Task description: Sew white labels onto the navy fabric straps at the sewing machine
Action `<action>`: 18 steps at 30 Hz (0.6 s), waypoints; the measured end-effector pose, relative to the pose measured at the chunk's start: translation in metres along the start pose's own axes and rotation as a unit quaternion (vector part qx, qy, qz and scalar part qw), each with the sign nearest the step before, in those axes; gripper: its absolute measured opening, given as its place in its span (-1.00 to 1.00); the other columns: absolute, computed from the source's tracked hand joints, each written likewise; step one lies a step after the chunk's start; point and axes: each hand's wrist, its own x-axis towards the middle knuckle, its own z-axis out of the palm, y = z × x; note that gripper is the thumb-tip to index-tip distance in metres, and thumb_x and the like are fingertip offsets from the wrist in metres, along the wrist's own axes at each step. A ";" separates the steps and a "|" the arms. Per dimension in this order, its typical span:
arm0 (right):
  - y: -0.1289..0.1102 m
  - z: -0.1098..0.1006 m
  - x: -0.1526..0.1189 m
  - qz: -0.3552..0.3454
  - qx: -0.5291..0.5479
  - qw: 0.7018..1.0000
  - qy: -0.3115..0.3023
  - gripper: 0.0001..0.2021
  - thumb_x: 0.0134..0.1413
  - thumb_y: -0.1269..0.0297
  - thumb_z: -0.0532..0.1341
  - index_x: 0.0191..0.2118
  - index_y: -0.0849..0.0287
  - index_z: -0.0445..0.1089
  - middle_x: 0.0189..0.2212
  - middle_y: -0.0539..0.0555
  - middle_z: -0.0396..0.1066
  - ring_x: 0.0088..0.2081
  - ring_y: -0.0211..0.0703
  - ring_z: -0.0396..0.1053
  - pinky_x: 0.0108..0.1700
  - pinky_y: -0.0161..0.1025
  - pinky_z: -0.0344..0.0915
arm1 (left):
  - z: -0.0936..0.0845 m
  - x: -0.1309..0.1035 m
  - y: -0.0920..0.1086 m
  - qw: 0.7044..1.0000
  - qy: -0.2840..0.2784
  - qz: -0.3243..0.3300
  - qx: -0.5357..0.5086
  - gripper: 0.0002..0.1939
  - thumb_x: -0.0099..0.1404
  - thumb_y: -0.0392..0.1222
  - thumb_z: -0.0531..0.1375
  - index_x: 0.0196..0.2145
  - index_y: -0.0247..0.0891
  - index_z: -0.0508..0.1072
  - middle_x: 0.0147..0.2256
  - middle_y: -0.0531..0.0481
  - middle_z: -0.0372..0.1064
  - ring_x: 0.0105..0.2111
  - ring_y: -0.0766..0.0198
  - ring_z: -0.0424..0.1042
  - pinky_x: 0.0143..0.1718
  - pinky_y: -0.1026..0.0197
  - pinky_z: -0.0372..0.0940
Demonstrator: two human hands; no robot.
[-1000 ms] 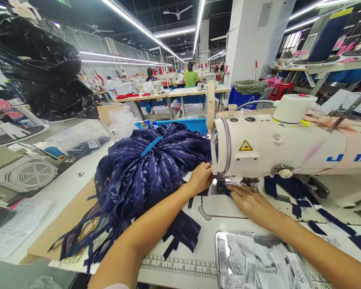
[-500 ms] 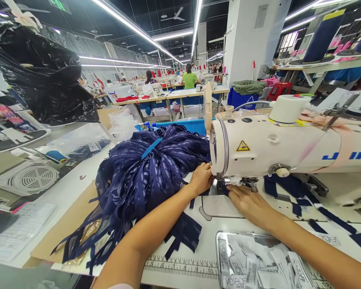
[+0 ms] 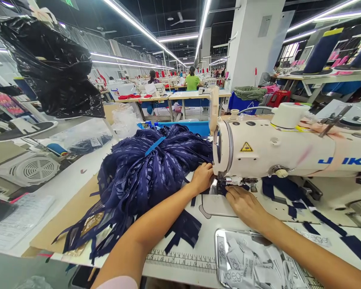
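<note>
Beside the needle area of a white sewing machine, my left hand has its fingers curled, with the tips partly hidden behind the machine head. My right hand rests to the right of the presser foot, fingers together on a small piece of navy fabric that lies under the foot. A big bundle of navy lace strips, tied with a blue band, lies left of the machine, close to my left hand. Loose strip ends spread below my left forearm.
A clear tray of white labels stands at the front edge, near a printed ruler. Navy scraps lie at the right. A black plastic bag hangs at the upper left. A person in green sits far ahead.
The camera view has shifted slightly. My right hand has moved a little left beside the presser foot, and my left hand stays in about the same place.
</note>
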 end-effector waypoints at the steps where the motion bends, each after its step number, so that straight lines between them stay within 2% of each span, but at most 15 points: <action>1: 0.000 0.000 0.000 -0.002 -0.001 1.000 0.005 -0.75 -0.15 0.72 0.05 -0.46 0.28 0.36 -0.31 0.24 0.45 -0.31 -0.09 0.39 -0.22 -0.20 0.34 | 0.000 0.000 0.000 1.000 -0.003 0.000 0.001 -0.83 0.16 -0.39 0.04 -0.30 -0.34 0.39 -0.26 -0.12 0.31 -0.19 0.17 0.26 -0.17 0.18 0.24; 8: -0.002 0.002 0.003 -0.006 -0.007 0.999 0.032 -0.75 -0.16 0.72 0.04 -0.48 0.27 0.35 -0.32 0.25 0.45 -0.35 -0.08 0.40 -0.25 -0.20 0.34 | 0.002 0.000 0.000 1.000 -0.015 -0.006 0.018 -0.83 0.19 -0.36 0.01 -0.32 -0.33 0.38 -0.28 -0.12 0.31 -0.22 0.17 0.26 -0.19 0.18 0.23; 18: 0.000 0.007 0.005 0.011 -0.007 1.000 0.002 -0.76 -0.13 0.70 0.05 -0.46 0.28 0.38 -0.29 0.24 0.44 -0.36 -0.10 0.38 -0.25 -0.20 0.31 | 0.004 -0.001 0.000 1.000 -0.010 -0.014 0.015 -0.83 0.21 -0.35 0.01 -0.33 -0.33 0.39 -0.29 -0.12 0.30 -0.23 0.17 0.25 -0.22 0.18 0.23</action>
